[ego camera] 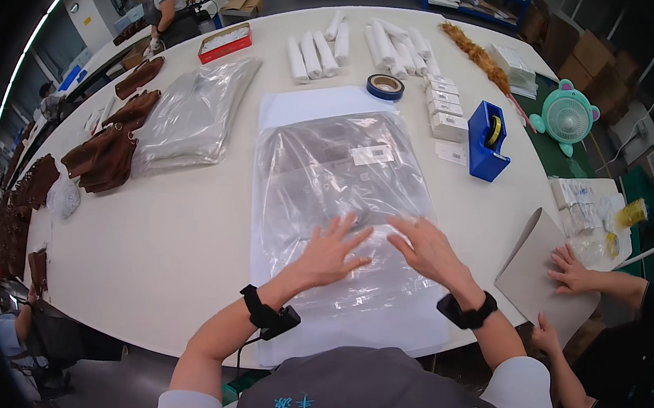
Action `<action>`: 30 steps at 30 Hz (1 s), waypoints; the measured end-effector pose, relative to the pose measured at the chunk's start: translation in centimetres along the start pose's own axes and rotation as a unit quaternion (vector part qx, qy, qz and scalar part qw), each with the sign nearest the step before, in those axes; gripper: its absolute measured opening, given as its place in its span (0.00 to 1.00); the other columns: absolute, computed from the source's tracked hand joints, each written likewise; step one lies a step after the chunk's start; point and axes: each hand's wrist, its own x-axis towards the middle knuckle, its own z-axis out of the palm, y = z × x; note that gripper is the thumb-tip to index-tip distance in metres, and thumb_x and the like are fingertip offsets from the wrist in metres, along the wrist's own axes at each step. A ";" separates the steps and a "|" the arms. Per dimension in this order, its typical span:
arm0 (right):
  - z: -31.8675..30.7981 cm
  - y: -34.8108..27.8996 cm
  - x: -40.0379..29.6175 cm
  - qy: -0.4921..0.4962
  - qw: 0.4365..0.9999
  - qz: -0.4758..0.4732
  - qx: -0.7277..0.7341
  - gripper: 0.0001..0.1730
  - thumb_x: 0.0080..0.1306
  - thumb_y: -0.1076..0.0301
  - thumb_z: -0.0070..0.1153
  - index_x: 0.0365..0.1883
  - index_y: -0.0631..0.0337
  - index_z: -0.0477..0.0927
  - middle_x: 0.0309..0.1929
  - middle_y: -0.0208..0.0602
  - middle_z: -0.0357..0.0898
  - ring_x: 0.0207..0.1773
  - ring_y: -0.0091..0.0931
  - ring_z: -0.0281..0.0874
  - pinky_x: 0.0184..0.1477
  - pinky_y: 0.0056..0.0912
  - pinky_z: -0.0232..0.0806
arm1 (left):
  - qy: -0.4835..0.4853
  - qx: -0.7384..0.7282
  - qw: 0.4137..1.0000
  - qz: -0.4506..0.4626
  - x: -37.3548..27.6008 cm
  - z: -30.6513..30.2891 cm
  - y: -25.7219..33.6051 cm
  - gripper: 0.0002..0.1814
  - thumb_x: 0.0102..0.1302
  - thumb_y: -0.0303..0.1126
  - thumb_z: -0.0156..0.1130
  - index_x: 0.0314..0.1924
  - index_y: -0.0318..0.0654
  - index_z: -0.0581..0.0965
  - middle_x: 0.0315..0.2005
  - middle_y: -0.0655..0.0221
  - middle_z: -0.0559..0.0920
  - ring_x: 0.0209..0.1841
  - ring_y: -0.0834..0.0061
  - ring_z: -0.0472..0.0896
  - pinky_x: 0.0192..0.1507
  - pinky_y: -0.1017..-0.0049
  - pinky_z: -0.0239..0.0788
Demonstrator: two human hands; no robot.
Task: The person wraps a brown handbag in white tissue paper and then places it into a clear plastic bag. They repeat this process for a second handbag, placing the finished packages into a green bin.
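Before me a large clear plastic bag (328, 186) lies flat on white paper sheets (307, 105). A white label with a printed code (373, 155) shows on its upper right part. My left hand (334, 252) is spread over the bag's lower middle, fingers apart. My right hand (429, 249) is over the bag's right side, fingers extended, with nothing held. Whether either palm touches the plastic cannot be told. Just beyond the bag, a roll of blue tape (385, 87) rests at the paper's far edge.
Clear bags (200, 109) and brown leather bags (104, 159) lie left. White rolls (312, 55) and a red box (225, 42) stand at the back. Label stacks (448, 112), a blue tape dispenser (488, 143) and a fan (568, 118) are right. A co-worker's hands touch grey board (533, 271).
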 end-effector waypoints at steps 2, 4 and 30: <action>1.8 2.5 5.2 0.186 0.974 -0.103 -0.077 0.25 0.66 0.54 0.45 0.59 0.55 0.67 0.47 0.56 0.73 0.59 0.49 0.62 0.59 0.49 0.56 | 0.162 0.076 0.983 -0.034 2.5 -1.9 -2.4 0.34 0.63 0.56 0.49 0.67 0.59 0.56 0.68 0.54 0.44 0.69 0.48 0.41 0.61 0.37 0.35; 2.5 3.9 10.4 0.146 0.982 -0.052 -0.110 0.29 0.67 0.53 0.43 0.64 0.51 0.59 0.54 0.56 0.68 0.66 0.51 0.53 0.63 0.59 0.45 | 0.247 0.121 0.958 -0.086 5.3 -3.2 -6.4 0.35 0.62 0.56 0.51 0.67 0.62 0.55 0.69 0.56 0.44 0.70 0.49 0.40 0.59 0.34 0.28; 5.8 3.2 11.8 -0.045 0.979 -0.012 -0.198 0.32 0.68 0.41 0.31 0.69 0.36 0.49 0.65 0.48 0.58 0.73 0.44 0.32 0.63 0.70 0.29 | 0.321 0.054 0.933 -0.156 1.2 -1.2 -15.9 0.34 0.64 0.51 0.51 0.66 0.47 0.56 0.65 0.49 0.51 0.65 0.56 0.53 0.61 0.50 0.44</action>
